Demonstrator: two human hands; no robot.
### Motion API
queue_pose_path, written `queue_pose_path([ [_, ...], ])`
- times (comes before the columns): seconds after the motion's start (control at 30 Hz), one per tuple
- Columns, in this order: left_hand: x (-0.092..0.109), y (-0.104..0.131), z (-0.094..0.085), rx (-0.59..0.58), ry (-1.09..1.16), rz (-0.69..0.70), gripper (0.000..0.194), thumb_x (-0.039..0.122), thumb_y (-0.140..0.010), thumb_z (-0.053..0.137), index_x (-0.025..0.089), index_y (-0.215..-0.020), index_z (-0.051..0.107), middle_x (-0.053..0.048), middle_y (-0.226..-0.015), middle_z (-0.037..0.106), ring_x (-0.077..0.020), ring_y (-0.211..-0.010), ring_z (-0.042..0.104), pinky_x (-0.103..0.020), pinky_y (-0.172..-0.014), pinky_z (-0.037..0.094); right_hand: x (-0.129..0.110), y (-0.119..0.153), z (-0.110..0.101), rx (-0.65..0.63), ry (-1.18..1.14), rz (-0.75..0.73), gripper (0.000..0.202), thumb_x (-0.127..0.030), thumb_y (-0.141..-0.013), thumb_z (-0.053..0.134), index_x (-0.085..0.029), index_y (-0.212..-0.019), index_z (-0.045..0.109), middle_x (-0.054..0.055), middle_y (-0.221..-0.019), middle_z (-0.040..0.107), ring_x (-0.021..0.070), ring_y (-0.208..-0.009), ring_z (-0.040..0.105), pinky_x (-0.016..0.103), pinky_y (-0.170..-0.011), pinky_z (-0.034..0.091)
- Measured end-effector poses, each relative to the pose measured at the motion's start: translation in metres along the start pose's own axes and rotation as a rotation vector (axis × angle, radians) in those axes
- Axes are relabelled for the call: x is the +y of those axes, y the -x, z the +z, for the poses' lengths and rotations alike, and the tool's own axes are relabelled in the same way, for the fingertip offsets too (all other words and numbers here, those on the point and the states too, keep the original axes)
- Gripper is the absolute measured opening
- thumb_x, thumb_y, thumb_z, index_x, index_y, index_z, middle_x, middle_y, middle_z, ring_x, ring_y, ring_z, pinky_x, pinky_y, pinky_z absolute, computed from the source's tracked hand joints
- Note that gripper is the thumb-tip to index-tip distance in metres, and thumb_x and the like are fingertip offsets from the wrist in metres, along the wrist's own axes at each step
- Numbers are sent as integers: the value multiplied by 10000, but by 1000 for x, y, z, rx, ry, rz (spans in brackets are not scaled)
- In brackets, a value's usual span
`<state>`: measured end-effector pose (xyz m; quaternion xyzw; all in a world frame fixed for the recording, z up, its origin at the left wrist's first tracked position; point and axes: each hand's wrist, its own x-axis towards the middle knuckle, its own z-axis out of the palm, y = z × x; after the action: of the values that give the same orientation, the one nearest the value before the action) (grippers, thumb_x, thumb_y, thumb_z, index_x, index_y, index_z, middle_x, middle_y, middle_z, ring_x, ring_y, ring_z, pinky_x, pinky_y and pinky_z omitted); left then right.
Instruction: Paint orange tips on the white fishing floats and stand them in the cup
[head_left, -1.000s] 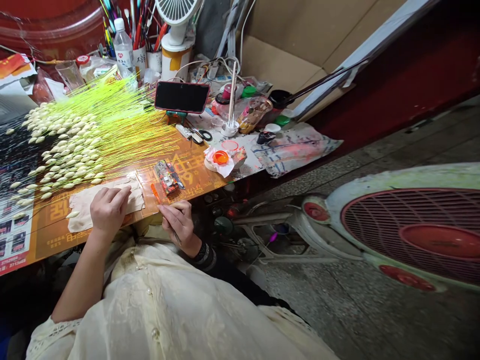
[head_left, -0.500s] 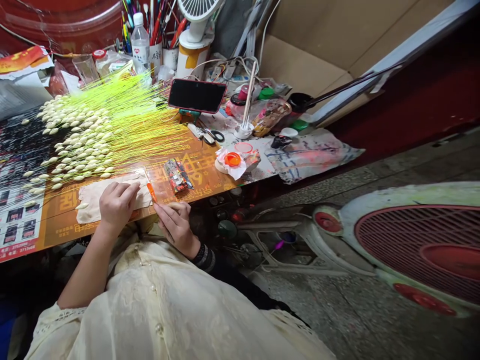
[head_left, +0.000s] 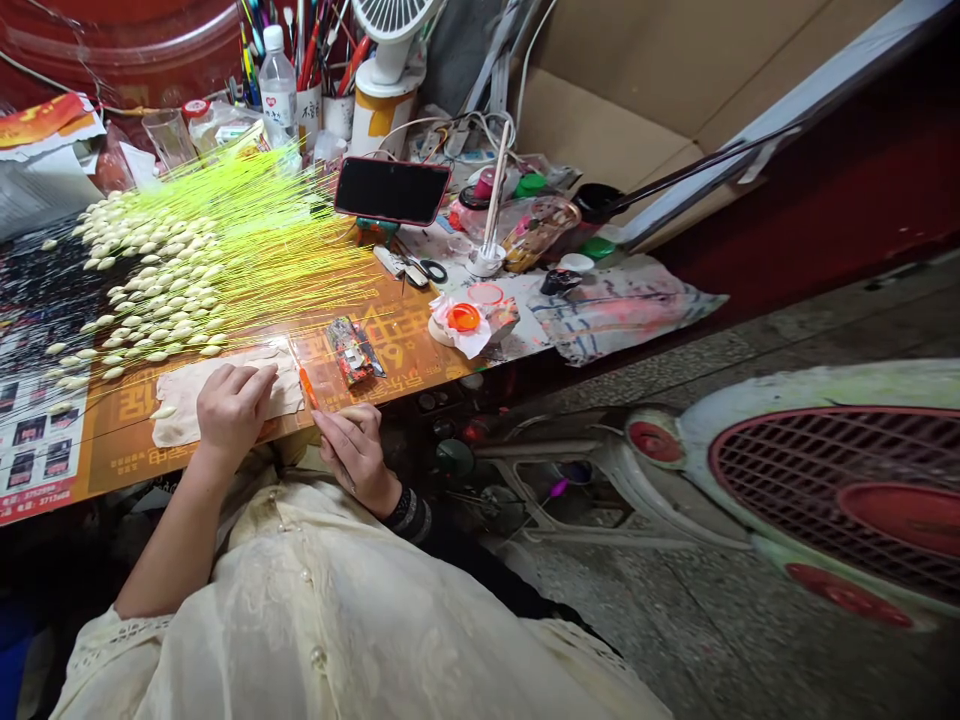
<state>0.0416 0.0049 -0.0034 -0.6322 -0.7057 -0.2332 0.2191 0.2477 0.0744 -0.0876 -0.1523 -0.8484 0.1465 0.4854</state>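
My left hand (head_left: 234, 402) rests on a pale cloth (head_left: 180, 395) at the table's near edge. Its fingers are curled and pinched together; whatever is between them is hidden. Just right of it, my right hand (head_left: 354, 447) is closed around a slim paintbrush (head_left: 308, 386) with an orange end pointing up over the table edge. One cream, seed-shaped piece (head_left: 164, 412) lies on the cloth's left side. Beyond the cloth, many similar cream pieces (head_left: 169, 300) sit on the ends of thin yellow-green stems (head_left: 292, 250).
A paint-stained block (head_left: 355, 350) lies right of the cloth. Farther right are an open orange paint pot (head_left: 463, 318), scissors (head_left: 420, 272), and a cup of sticks (head_left: 487, 260). A phone (head_left: 392, 190) stands behind. A large floor fan (head_left: 840, 480) is at right.
The paintbrush has turned in my right hand: its orange end sits slightly farther right, and the handle's rear now shows below the fingers. My left hand has barely moved.
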Motion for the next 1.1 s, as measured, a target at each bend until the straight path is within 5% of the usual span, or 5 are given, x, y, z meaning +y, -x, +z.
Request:
queue_pose_path([
  [0.43,-16,28,-27,54,-109,-41,185,286,-1004,580,274,-1076,750,-37,-854,746,-190,-804,608,-367,-797,371,-18,-10,5,-10,-49,-87,575,-142,-976,560,-224,-1535,454,73,-1215,742,217,-1058,594,436,-998,442],
  [0.63,-19,34,-30,74,-94,-46,181,273,-999,587,279,-1078,750,-31,-871,746,-182,-812,599,-367,-818,351,-20,-8,9,-51,16,-47,461,-176,-1003,530,-246,-1457,565,70,-1246,730,221,-1085,574,435,-1005,427],
  [1.1,-21,36,-32,145,-149,0,141,247,-974,632,275,-1062,738,1,-854,756,-166,-781,613,-370,-818,346,-20,-10,6,-4,-36,-56,622,-130,-981,552,-207,-1577,393,90,-1237,731,218,-1075,572,419,-1010,444],
])
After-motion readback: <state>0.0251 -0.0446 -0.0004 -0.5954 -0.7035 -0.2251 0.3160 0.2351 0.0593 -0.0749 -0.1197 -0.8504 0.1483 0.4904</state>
